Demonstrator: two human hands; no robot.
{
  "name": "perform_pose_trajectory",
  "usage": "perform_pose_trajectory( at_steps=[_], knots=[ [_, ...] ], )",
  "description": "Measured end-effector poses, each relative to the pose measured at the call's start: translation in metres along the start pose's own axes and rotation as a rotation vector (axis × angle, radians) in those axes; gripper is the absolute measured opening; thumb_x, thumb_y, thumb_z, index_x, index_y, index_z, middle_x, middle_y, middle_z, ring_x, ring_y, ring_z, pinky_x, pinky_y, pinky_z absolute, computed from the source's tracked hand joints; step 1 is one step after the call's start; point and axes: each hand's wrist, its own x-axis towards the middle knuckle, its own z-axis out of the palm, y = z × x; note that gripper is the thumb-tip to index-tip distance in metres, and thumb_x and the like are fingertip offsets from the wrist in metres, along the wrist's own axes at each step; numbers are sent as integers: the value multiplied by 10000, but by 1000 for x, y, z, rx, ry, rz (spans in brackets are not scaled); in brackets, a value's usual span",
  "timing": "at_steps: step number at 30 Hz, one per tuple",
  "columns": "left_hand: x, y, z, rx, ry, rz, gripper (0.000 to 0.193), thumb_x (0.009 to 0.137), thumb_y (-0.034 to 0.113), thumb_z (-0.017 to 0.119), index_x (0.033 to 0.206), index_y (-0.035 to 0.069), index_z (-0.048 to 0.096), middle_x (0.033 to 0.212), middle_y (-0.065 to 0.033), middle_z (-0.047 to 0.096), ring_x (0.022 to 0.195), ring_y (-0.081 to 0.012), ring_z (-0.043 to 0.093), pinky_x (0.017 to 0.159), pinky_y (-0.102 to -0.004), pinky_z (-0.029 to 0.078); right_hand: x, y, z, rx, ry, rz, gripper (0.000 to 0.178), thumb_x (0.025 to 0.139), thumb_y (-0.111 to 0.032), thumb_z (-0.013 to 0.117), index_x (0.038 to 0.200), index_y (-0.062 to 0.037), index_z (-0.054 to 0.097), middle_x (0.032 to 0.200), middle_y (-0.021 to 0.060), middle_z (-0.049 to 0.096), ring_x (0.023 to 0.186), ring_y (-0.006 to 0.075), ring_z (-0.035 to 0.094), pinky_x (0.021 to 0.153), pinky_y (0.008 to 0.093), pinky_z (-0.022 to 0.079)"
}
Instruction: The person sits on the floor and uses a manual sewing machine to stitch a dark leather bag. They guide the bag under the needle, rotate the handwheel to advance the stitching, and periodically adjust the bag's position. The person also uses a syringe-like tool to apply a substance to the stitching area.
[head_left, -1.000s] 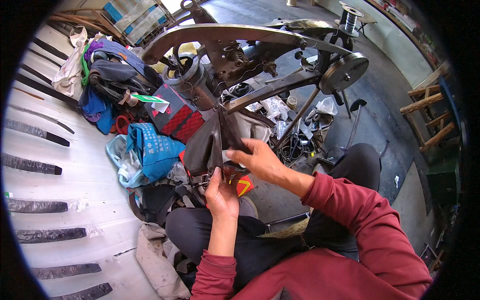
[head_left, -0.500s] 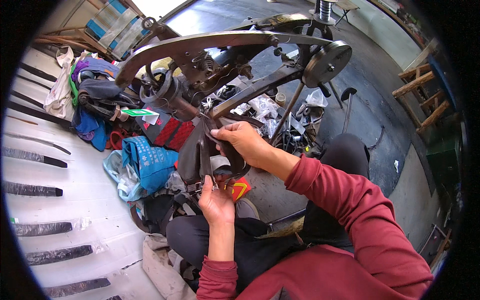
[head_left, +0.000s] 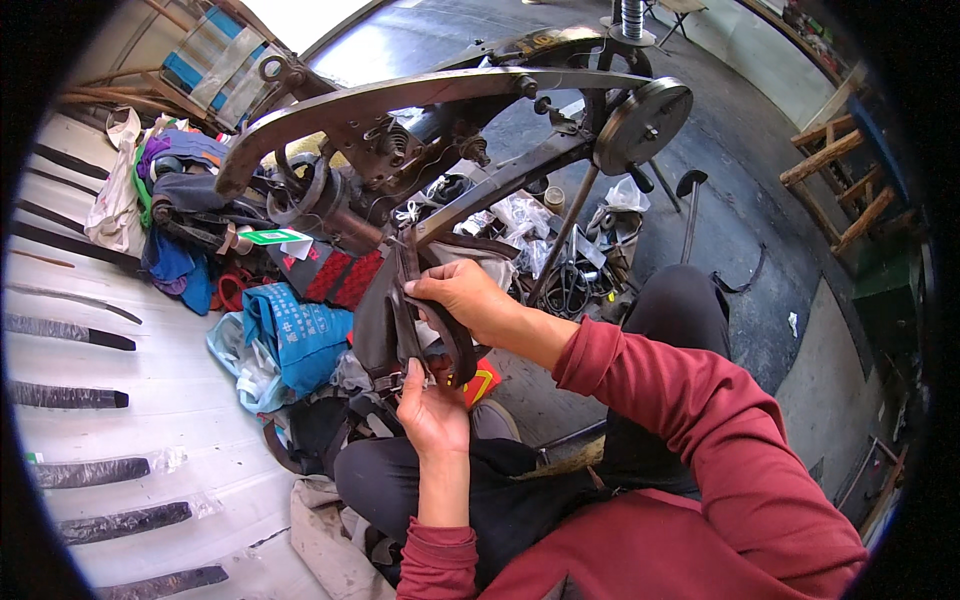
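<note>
The right fingers (head_left: pixel 424 287) are pinching the dark leather-like piece (head_left: pixel 378 322) between the sewing machine (head_left: pixel 432 93) and the left fingers (head_left: pixel 413 378), which are gripping its lower edge. Its top is meeting the machine, so work seems to be continuing; finished and remaining stitches I cannot tell. Left of the fingers, a blue bag (head_left: pixel 290 345) is showing white writing, and a green-white tag (head_left: pixel 272 238) is carrying unclear print.

Creased dark-brown bag (head_left: pixel 378 322), slack beneath the machine (head_left: pixel 425 95)

Two hands (head_left: pixel 437 415) (head_left: pixel 470 297), one dark leather item (head_left: pixel 379 328), one sewing machine (head_left: pixel 372 145), one handwheel (head_left: pixel 640 128).
</note>
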Motion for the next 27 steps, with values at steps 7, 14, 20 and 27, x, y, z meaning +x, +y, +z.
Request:
perform_pose_trajectory(
  at_steps=[7, 14, 20, 27],
  knots=[
    [2, 1, -6, 10, -8, -19, 377, 984, 257, 662, 1326, 103, 620, 1196, -75, 681, 1099, -258, 614, 1059, -473, 432, 6, 1, -2, -189, 34, -56, 209, 934, -175, 711, 856, 17, 735, 737, 60, 701, 585, 124, 605, 552, 296, 478],
    [3, -3, -7, 30, 11, 15, 337, 983, 270, 666, 1275, 105, 633, 1192, -70, 680, 1084, -247, 618, 1011, -456, 458, 4, 3, -3, -88, -20, -41, 227, 894, -194, 696, 837, 22, 733, 702, 79, 693, 618, 132, 627, 585, 298, 498],
    [5, -2, -12, 45, 4, -17, 390, 988, 269, 658, 1326, 84, 599, 1214, -75, 672, 1102, -254, 608, 1028, -458, 456, 4, 3, -3, -532, 101, -238, 271, 854, -218, 700, 878, 48, 741, 715, 116, 702, 649, 176, 648, 646, 362, 518],
    [5, -5, -11, 53, 25, -3, 453, 1001, 279, 637, 1392, 65, 561, 1309, -94, 640, 1173, -261, 594, 1048, -447, 452, 1, 5, -4, -296, -21, -129, 244, 926, -209, 702, 931, 30, 751, 754, 45, 703, 667, 140, 646, 637, 328, 516]
  ],
)
